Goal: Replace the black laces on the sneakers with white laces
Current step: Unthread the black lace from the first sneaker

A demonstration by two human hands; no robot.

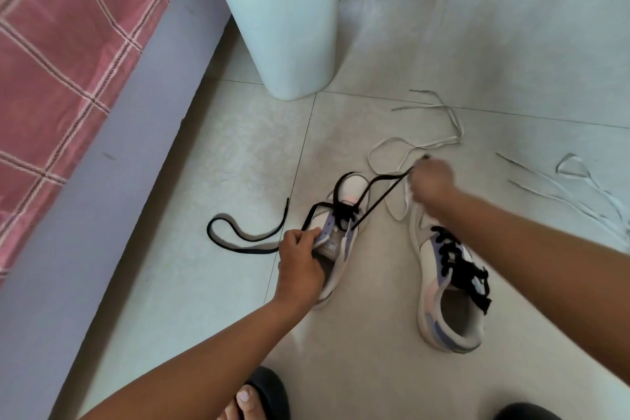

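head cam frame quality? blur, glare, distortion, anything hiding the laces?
Head view: soft overall, with motion blur on the right hand pulling the black lace; left hand sharper, its grip on the sneaker readable. Wide-angle bending shows at the bed edge. Even daylight, mild sheen on the floor tiles, no hard glare. White laces low-contrast against the tiles.

Two sneakers (341, 235) (446, 286) at six o'clock, two black laces (238, 235) (453, 259), two white laces (426, 143) (579, 191) toward three, one bin (289, 44) at twelve, two hands (300, 262) (431, 181).
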